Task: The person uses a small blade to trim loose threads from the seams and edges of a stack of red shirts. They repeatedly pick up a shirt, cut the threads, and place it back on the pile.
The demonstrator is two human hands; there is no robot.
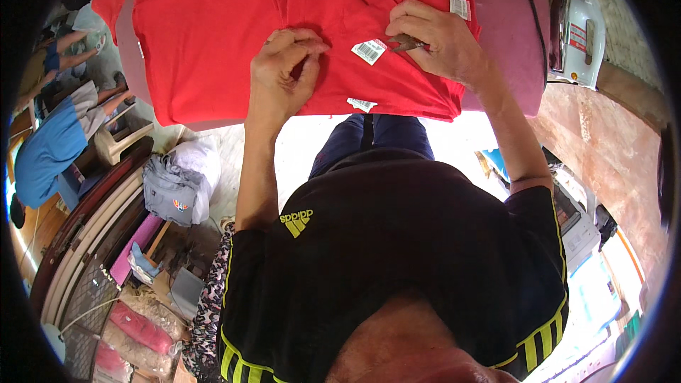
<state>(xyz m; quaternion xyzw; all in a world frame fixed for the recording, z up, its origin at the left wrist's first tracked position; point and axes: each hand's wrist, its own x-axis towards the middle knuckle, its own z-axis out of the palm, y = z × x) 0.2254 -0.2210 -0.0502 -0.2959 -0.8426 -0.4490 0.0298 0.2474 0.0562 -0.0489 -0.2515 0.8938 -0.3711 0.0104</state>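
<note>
Red garments (213, 50) lie spread in a loose stack over a padded pink board. My left hand (284, 71) is closed, its thumb and fingers pinching at the red cloth near the middle. Farther right, my right hand (443, 39) is closed around small dark thread snips (408, 43), whose points face left. Its fingertips also touch a fold of the cloth. A white printed tag (369, 50) lies on the red cloth between my hands. Another tag (460, 6) sits beyond my right hand, and one more (362, 104) hangs at the near edge.
A white iron (583, 39) stands at the far right beside the pink board (512, 42), with a dark cord running along it. At left are a grey bag (170, 188), a plastic stool (117, 138) and a person in a blue shirt (57, 145).
</note>
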